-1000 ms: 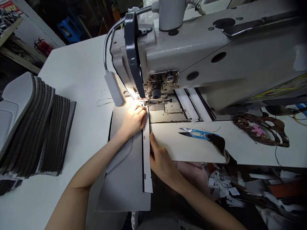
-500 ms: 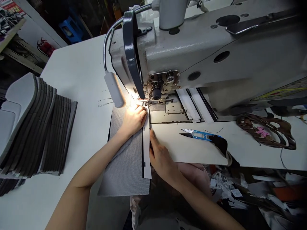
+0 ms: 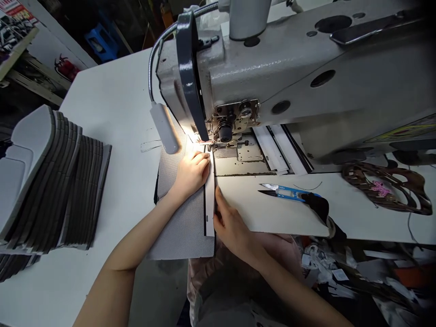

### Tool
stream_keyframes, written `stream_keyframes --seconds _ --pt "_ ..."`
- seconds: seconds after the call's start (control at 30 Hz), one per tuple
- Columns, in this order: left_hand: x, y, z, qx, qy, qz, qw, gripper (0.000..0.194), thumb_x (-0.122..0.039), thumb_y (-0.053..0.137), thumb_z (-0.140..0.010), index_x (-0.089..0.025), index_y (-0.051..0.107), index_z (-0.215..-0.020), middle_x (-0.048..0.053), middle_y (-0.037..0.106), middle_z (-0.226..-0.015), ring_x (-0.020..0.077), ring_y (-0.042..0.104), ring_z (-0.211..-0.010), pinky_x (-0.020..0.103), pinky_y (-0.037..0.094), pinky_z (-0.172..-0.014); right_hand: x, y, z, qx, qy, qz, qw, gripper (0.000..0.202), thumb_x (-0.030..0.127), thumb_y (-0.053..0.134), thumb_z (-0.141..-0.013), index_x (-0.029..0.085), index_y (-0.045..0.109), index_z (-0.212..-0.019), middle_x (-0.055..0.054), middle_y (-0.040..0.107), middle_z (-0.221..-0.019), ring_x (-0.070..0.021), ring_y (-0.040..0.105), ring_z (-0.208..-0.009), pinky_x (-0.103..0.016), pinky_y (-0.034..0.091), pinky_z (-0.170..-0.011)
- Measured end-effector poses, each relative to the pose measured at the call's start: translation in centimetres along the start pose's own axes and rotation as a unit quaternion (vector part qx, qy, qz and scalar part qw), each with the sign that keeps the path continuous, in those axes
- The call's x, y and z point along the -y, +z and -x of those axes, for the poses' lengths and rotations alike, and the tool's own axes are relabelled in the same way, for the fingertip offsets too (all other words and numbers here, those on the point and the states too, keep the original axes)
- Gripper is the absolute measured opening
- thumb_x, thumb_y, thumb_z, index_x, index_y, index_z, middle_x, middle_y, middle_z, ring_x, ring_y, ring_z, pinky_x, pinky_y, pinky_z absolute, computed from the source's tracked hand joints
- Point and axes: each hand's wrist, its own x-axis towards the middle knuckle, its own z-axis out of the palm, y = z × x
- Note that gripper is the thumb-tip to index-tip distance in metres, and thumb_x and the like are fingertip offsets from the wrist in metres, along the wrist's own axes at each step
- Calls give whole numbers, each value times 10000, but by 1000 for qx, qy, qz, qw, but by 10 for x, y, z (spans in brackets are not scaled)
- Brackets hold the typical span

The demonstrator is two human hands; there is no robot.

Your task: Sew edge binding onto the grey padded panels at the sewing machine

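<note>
A grey woven fabric panel (image 3: 180,236) lies under the presser foot of a sewing machine (image 3: 235,68), with a white, black-edged strip (image 3: 210,200) along its right side. My left hand (image 3: 192,172) presses on the panel and strip just before the needle area, its fingers curled together. Lower down, my right hand (image 3: 231,225) grips the right edge of the panel and strip; some of its fingers are hidden at that edge. The needle tip is lost in the lamp's glare.
Blue thread snips (image 3: 289,192) lie right of my hands, with a brown hair claw clip (image 3: 386,188) farther right. More white strips (image 3: 272,147) rest under the machine arm. A stack of grey padded pieces (image 3: 61,181) stands left. A lamp (image 3: 165,128) hangs beside the machine head.
The panel and strip have moved forward toward the needle, so their near ends sit higher in view. Both hands keep their hold. The whole view has shifted slightly.
</note>
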Motion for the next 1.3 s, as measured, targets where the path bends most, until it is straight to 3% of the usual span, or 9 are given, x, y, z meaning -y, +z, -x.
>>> stream_keyframes --seconds 0.13,0.3,0.43,0.6,0.77,1.0,1.13,1.3 --pt "-1 -3 -1 6 -2 -4 1000 204 -204 477 -980 -195 654 -881 67 732 -1048 219 630 -1006 386 523 -855 -1 1 1 -6 6 -17 1000 818 143 473 -877 50 110 -1603 -81 676 -836 -205 608 -728 -349 537 -714" --pt "-15 -13 6 19 1 -27 999 217 -216 487 -974 -199 663 -847 56 746 -997 230 628 -935 394 497 -764 6 -7 -14 -13 14 3 1000 764 92 471 -854 34 230 -1577 -47 645 -755 -184 592 -663 -315 518 -713" --pt "-14 -11 5 11 2 -22 1000 200 -175 493 -955 -196 666 -857 42 748 -1015 222 623 -935 386 508 -789 11 -11 -15 -14 22 35 999 722 79 447 -867 6 261 -1561 -75 661 -783 -194 610 -693 -318 513 -731" --pt "-1 -4 -4 3 6 -16 1000 193 -168 504 -948 -197 662 -842 41 746 -1019 216 622 -955 386 516 -848 10 -10 -5 20 33 6 999 790 169 541 -883 17 202 -1580 -61 670 -788 -184 600 -653 -316 522 -686" --pt "-2 -7 -6 8 11 -45 999 206 -185 518 -942 -202 667 -800 42 752 -973 236 626 -927 409 504 -798 4 -9 -11 -26 33 13 999 907 170 601 -855 20 94 -1592 -31 661 -747 -203 609 -669 -358 542 -737" --pt "-19 -14 6 16 -3 -61 998 198 -166 513 -932 -198 700 -873 48 750 -1003 249 612 -908 420 483 -755 1 -12 -27 -69 0 11 998 918 196 598 -841 71 99 -1602 3 624 -679 -228 616 -648 -409 549 -738" --pt "-14 -8 2 14 -5 -57 998 214 -160 501 -939 -193 702 -873 40 748 -1008 242 601 -922 411 489 -800 2 -14 -35 -63 3 -11 998 915 188 570 -846 29 72 -1596 23 594 -637 -210 583 -591 -404 554 -703" --pt "-2 -3 -8 3 -5 -59 998 224 -185 500 -948 -198 692 -833 57 736 -983 248 593 -936 418 459 -803 2 -18 -48 -79 1 -33 996 952 178 594 -834 78 52 -1610 64 526 -580 -192 546 -563 -363 564 -608"
